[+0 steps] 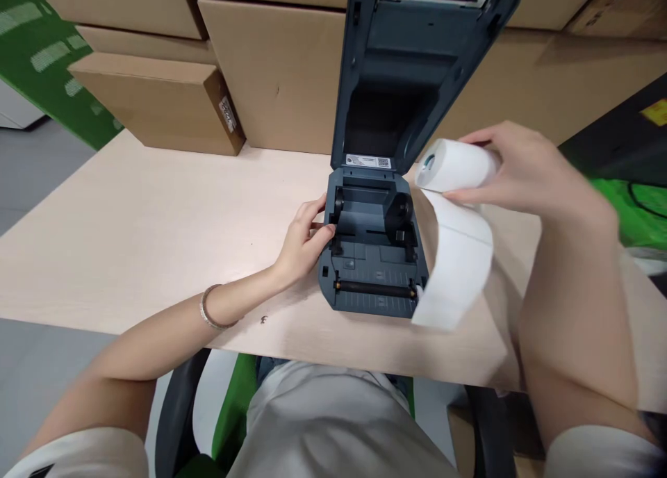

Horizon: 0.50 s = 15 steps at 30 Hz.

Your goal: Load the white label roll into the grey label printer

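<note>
A dark grey label printer (365,256) stands on the table with its lid (411,61) raised. Its inside shows a black roller near the front and roll holders at the sides; no roll lies in it. My left hand (307,238) grips the printer's left side wall, thumb over the rim and fingers partly hidden. To the right of the printer, my right hand (526,169) holds a roll of white labels (458,165) by its right end. A loose strip (456,269) hangs down from the roll in a curve, its end beside the printer's front right corner.
Stacked cardboard boxes (281,75) wall off the back of the table (146,242). A smaller carton (156,103) stands at the back left. Beyond the right side are a dark object with a yellow label (657,112) and something bright green (636,210). A chair's armrest (180,408) sits below the table edge.
</note>
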Available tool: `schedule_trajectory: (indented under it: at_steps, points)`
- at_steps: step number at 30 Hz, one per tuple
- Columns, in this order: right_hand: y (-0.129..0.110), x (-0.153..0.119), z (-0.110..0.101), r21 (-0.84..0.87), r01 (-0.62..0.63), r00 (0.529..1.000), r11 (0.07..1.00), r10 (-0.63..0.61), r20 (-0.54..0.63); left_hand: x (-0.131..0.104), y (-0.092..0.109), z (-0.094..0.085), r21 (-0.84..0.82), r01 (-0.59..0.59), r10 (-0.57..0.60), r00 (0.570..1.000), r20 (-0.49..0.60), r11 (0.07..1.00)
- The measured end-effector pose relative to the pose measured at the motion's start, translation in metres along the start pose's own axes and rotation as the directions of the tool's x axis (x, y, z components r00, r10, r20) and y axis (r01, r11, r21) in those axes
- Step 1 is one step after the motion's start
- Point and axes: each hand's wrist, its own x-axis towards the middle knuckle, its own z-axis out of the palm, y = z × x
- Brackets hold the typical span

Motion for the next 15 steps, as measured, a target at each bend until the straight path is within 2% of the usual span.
schedule_trajectory:
  at_steps: [4, 9, 12, 15]
  points:
    - [0.018, 0.02, 0.033, -0.044, 0.052, 0.991, 0.998, -0.046, 0.128, 0.0, 0.0, 0.0, 0.007, -0.011, 0.011, 1.0, -0.006, 1.0]
    - [0.011, 0.025, 0.063, -0.02, 0.095, 0.96, 0.995, -0.086, 0.266, 0.0, 0.002, -0.001, 0.006, -0.005, 0.005, 1.0, 0.003, 1.0]
    - [0.009, 0.021, 0.059, 0.062, -0.012, 0.945, 0.998, -0.009, 0.328, 0.0, 0.002, -0.001, 0.003, 0.001, -0.001, 1.0, 0.003, 1.0]
    - [0.025, 0.014, 0.033, 0.056, -0.207, 0.935, 0.977, 0.181, 0.304, 0.0, 0.001, 0.0, -0.005, -0.004, 0.004, 1.0, -0.004, 1.0]
